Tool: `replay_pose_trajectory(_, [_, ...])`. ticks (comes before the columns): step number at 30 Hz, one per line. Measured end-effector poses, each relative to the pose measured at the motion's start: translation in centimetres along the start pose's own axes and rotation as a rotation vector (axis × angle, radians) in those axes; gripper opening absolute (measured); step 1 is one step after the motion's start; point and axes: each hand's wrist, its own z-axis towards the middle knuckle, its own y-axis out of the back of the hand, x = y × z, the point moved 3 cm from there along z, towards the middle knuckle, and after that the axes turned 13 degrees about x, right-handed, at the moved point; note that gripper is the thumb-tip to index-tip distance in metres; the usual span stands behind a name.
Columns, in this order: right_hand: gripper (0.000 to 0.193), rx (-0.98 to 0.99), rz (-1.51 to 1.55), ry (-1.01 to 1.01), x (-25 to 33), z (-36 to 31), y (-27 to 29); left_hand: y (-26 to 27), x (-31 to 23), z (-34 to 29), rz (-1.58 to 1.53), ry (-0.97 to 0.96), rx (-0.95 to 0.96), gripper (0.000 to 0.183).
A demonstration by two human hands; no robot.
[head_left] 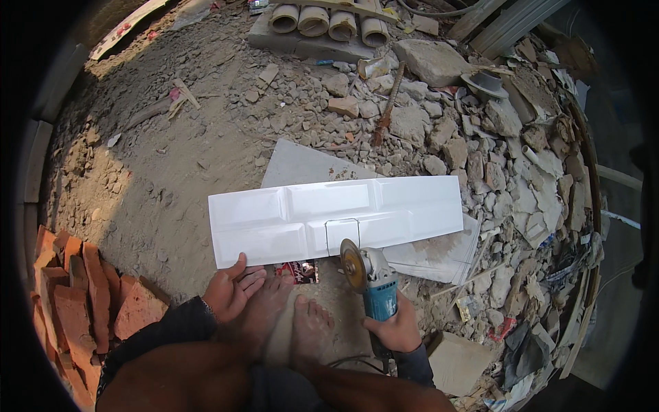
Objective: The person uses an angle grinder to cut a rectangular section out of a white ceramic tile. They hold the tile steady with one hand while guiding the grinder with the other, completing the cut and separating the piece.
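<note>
A long white tile (384, 202) with a raised brick pattern lies in front of me, with a small dark outline drawn at its near edge. My right hand (399, 328) is closed around the teal body of an angle grinder (379, 295). The grinder's round disc (353, 266) stands upright close to the drawn outline; whether it touches the tile I cannot tell. My left hand (230, 290) is open beside my bare foot (269, 302), palm partly showing, with one digit at the tile's near left edge. Beneath the tile lies a pale grey slab (309, 163).
Stacked orange bricks (89, 302) stand at the near left. Rubble and broken stone (446, 130) cover the right side. Several cream pipes (314, 22) rest on a block at the far end. A dark cable (353, 360) runs behind the grinder. Another grey slab (458, 360) lies near right.
</note>
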Motion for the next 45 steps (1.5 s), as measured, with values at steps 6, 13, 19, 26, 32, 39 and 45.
replay_pose_trajectory(6, [0.055,0.043,0.022,0.02,-0.4,0.5,0.0,0.7,-1.4,1.5,0.113,-0.056,0.021,0.049])
replay_pose_trajectory(13, [0.051,0.069,-0.062,0.049,0.1,1.1,-0.2,0.9,-1.4,2.1,0.129,-0.054,0.018,0.051])
replay_pose_trajectory(19, [0.053,0.053,-0.05,0.078,0.2,1.7,-0.7,0.8,-1.4,2.2,0.126,-0.064,0.033,0.051])
replay_pose_trajectory(26, [0.054,0.053,-0.12,0.041,0.1,1.9,-0.7,0.7,-1.4,2.3,0.134,-0.055,0.037,0.049])
replay_pose_trajectory(32, [0.055,0.056,-0.146,0.038,0.5,1.9,-0.8,0.4,-1.5,2.1,0.146,-0.053,0.028,0.05])
replay_pose_trajectory(39, [0.053,0.053,-0.125,0.038,0.5,2.0,-0.9,0.0,-1.6,1.9,0.148,-0.053,0.03,0.052])
replay_pose_trajectory(45, [0.052,0.048,-0.139,0.038,0.4,2.0,-0.9,0.1,-1.6,1.9,0.144,-0.054,0.035,0.052])
